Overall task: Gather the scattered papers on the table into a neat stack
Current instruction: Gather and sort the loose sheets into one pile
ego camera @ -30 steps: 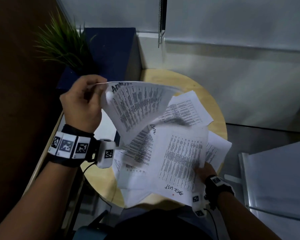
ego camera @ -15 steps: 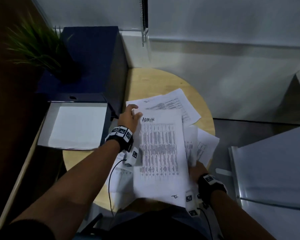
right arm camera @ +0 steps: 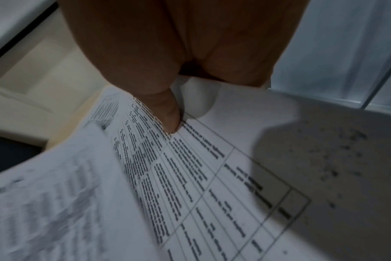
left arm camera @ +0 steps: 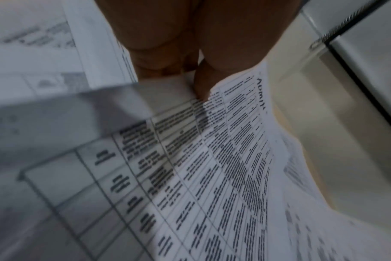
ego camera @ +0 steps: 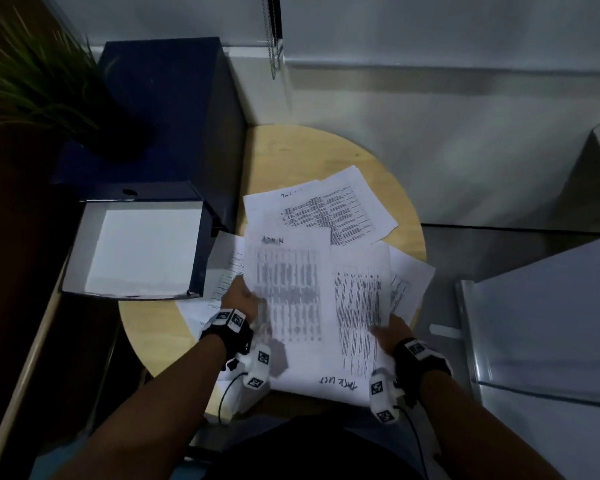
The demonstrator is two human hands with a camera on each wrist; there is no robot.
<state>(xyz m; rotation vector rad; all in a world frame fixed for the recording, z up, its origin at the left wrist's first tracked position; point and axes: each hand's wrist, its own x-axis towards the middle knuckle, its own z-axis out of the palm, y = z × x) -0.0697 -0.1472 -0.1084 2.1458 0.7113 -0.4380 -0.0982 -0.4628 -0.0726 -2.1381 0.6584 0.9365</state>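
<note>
The ADMIN sheet (ego camera: 288,289), held aloft a second ago, has now been laid flat on the pile, and the left hand (ego camera: 239,299) has slid down from its top corner to its left edge. In the left wrist view, the thumb is seen on top of that sheet with the fingers curled beneath, so the sheet is being pinched rather than just pressed. The right hand (ego camera: 390,332) is kept at the near right of the pile, its thumb pressed on the task-list sheet (ego camera: 359,306) and fingers tucked under; the grip has not been let go.

The papers (ego camera: 326,216) lie overlapped and skewed on the round table (ego camera: 291,150), one sheet fanned out at the far side, others poking out left and right. So one more sheet is judged gathered, but nothing is squared yet: the stragglers are still to be drawn in and the edges tapped level.
</note>
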